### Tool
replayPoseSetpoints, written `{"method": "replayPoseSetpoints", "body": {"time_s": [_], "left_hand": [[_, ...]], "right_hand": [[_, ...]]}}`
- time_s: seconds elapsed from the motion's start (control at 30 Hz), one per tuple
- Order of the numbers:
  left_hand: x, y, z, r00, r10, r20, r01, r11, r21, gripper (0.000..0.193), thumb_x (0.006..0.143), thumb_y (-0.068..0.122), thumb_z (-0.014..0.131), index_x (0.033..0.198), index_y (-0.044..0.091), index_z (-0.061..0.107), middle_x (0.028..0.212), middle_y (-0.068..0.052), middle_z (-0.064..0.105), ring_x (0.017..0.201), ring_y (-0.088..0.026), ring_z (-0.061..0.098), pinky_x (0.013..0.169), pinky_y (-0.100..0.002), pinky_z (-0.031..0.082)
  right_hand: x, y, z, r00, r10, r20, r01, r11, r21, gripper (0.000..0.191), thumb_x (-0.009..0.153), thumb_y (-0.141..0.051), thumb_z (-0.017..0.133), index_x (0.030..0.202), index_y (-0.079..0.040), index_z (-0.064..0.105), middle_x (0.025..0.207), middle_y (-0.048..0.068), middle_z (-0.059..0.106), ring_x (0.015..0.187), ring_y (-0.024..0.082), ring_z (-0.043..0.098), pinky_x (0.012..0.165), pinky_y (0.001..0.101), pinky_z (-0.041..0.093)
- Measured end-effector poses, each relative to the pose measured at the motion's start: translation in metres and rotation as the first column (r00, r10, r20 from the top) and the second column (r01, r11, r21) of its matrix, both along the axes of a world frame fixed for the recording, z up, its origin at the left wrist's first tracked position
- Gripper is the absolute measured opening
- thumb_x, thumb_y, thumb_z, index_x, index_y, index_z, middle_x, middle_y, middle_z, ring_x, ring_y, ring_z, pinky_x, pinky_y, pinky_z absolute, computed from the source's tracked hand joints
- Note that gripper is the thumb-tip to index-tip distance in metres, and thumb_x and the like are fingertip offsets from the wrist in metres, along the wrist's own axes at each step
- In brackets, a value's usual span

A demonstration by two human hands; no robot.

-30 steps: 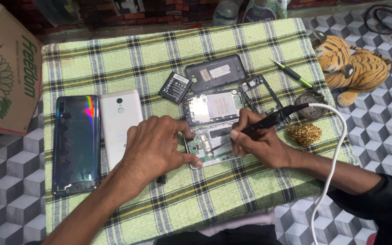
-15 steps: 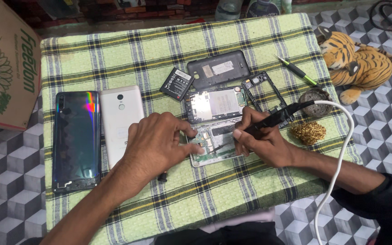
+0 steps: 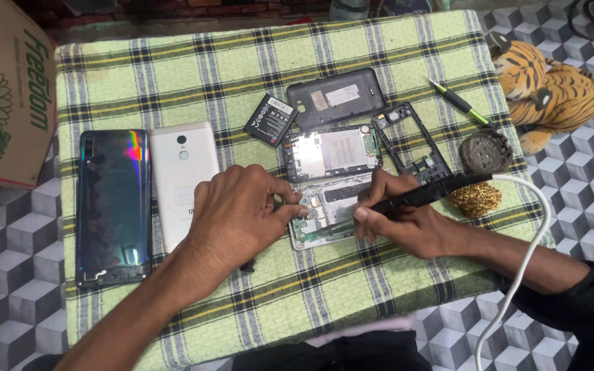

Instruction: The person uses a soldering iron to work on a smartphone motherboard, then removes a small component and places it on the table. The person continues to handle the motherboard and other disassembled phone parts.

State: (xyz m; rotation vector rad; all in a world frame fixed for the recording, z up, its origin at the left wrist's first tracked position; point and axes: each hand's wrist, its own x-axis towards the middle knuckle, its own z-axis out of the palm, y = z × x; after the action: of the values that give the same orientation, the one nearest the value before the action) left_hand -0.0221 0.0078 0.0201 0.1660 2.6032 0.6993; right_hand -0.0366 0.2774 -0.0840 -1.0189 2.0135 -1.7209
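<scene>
Right hand clenching black soldering iron, tip touching opened phone board at table centre. Left hand pressing board's left edge, fingers curled onto it, grasping nothing else. White cord trailing off toward 5 o'clock. Lying around the board: black back cover at 12, battery at 11, black frame at 1, brass wool at 3, two phones at 9. Open cloth showing at 6 and 12. Cardboard box with green-and-red print sitting off table's edge at 10; plush tiger at 2.
</scene>
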Motion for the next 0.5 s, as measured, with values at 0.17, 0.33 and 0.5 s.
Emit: {"method": "replayPoseSetpoints", "body": {"time_s": [0.17, 0.33, 0.5], "left_hand": [[0.0, -0.001, -0.002, 1.0, 0.016, -0.003, -0.016, 1.0, 0.014, 0.021, 0.083, 0.036, 0.08, 0.091, 0.017, 0.081, 0.056, -0.004, 0.066, 0.056, -0.016, 0.067, 0.065, -0.044, 0.051], [-0.002, -0.001, -0.004, 0.999, 0.005, -0.034, -0.005, 1.0, 0.011, 0.02, 0.081, 0.035, 0.081, 0.09, 0.018, 0.083, 0.056, -0.005, 0.068, 0.056, -0.017, 0.069, 0.061, -0.043, 0.051], [-0.003, 0.0, -0.002, 0.999, 0.031, -0.037, -0.031, 0.999, -0.008, 0.022, 0.077, 0.039, 0.083, 0.091, 0.021, 0.083, 0.056, -0.004, 0.068, 0.055, -0.02, 0.069, 0.058, -0.043, 0.051]], "right_hand": [[0.003, -0.001, 0.008, 0.997, 0.053, -0.058, -0.049, 0.996, 0.078, 0.015, 0.102, -0.012, 0.06, 0.092, -0.006, 0.05, 0.076, 0.01, 0.073, 0.064, 0.013, 0.074, 0.051, 0.0265, 0.061], [0.008, -0.003, 0.015, 0.988, 0.067, -0.139, -0.059, 0.996, 0.062, 0.018, 0.103, -0.012, 0.063, 0.095, -0.006, 0.048, 0.079, 0.009, 0.073, 0.071, 0.015, 0.076, 0.059, 0.0292, 0.063], [0.01, -0.003, 0.023, 0.967, 0.027, -0.254, 0.004, 0.993, 0.121, 0.019, 0.101, -0.01, 0.064, 0.096, -0.006, 0.046, 0.077, 0.008, 0.065, 0.064, 0.014, 0.064, 0.056, 0.0325, 0.05]]}}
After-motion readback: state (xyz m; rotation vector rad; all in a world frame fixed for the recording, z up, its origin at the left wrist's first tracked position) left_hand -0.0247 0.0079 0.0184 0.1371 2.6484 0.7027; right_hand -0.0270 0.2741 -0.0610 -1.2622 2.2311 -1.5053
